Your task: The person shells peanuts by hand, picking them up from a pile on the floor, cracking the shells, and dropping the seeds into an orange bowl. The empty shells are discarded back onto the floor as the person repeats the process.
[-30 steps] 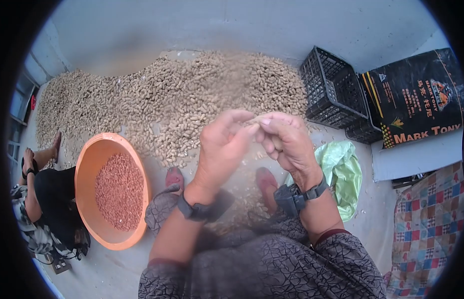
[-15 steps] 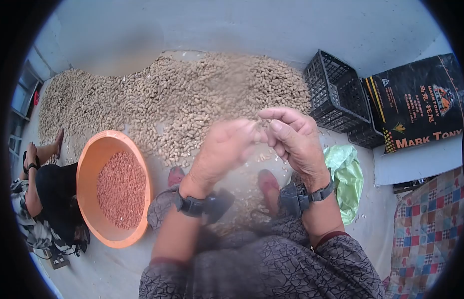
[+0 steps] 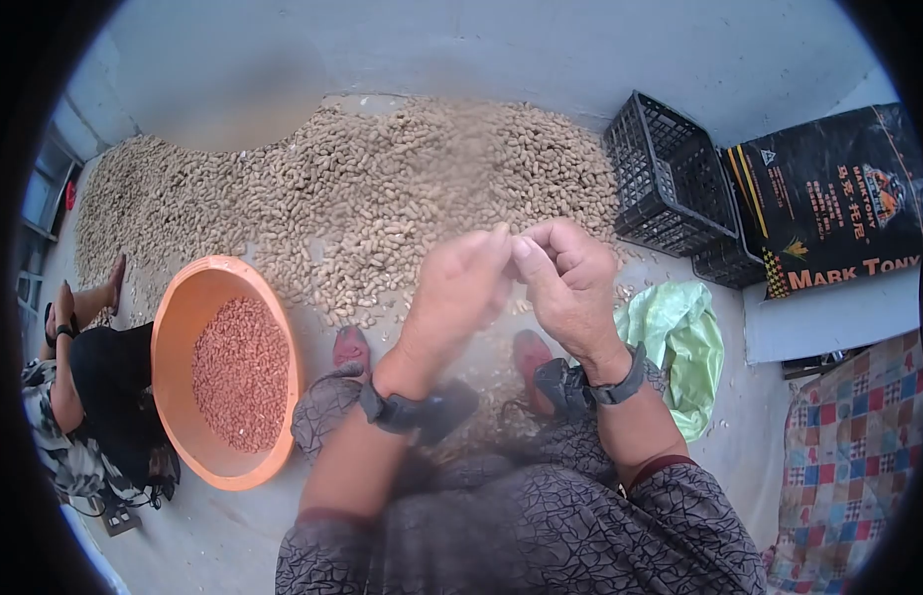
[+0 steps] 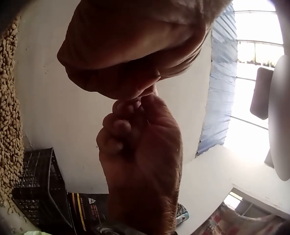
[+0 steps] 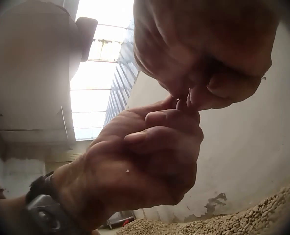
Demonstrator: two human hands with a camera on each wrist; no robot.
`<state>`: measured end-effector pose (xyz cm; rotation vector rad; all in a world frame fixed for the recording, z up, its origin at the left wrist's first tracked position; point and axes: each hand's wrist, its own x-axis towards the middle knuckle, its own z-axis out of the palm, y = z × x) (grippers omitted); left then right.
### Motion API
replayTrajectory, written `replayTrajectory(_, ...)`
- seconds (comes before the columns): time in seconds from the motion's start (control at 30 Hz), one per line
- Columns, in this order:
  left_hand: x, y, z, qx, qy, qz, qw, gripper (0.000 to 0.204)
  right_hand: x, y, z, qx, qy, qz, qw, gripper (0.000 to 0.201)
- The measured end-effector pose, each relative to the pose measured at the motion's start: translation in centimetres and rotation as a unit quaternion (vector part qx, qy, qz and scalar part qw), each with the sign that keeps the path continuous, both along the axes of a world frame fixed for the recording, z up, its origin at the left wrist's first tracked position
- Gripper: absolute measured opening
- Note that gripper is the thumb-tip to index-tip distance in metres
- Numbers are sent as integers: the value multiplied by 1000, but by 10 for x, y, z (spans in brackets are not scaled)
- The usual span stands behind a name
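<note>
Both hands meet at the fingertips above the floor in the head view, thumbs and forefingers pinching a peanut that they almost wholly hide. My left hand is somewhat blurred, its fingers curled in toward the other hand. Opposite it, my right hand has its thumb against the forefinger and the remaining fingers folded into the palm. The right wrist view shows the left hand with curled fingers, its tips touching those of the right hand. Beyond the hands spreads a heap of unshelled peanuts. An orange basin with reddish shelled peanuts stands to the left.
Black plastic crates stand by the wall at the right, next to a black printed sack. A green plastic bag lies right of my feet. Another person's arm shows at the far left. Checked cloth hangs at lower right.
The fingertips of both hands drew slightly apart and have come together again. My right hand's fingers are folded in more than before. Basin, crates and heap stay as they were.
</note>
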<state>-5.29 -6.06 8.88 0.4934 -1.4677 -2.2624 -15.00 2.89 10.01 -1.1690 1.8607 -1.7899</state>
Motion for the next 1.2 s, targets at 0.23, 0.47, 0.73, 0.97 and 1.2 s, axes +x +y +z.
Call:
replayTrajectory(0.23, 4, -2, -4, -14, 27, 22, 999, 28, 1, 0, 2, -16, 2, 41, 999, 8)
replayTrajectory(0.47, 1, 13, -3, -6, 60, 58, 996, 35, 9, 1, 18, -17, -11, 71, 997, 7)
replayTrajectory(0.73, 0, 19, -11, -64, 57, 99, 991, 30, 10, -3, 5, -50, 101, -12, 994, 17)
replayTrajectory(0.97, -4, 20, -14, -164, 81, 119, 976, 34, 12, -4, 4, -62, 65, -12, 996, 19)
replayTrajectory(1.2, -6, 24, -22, -167, 80, 129, 974, 34, 7, -4, 4, -14, -121, 4, 992, 22)
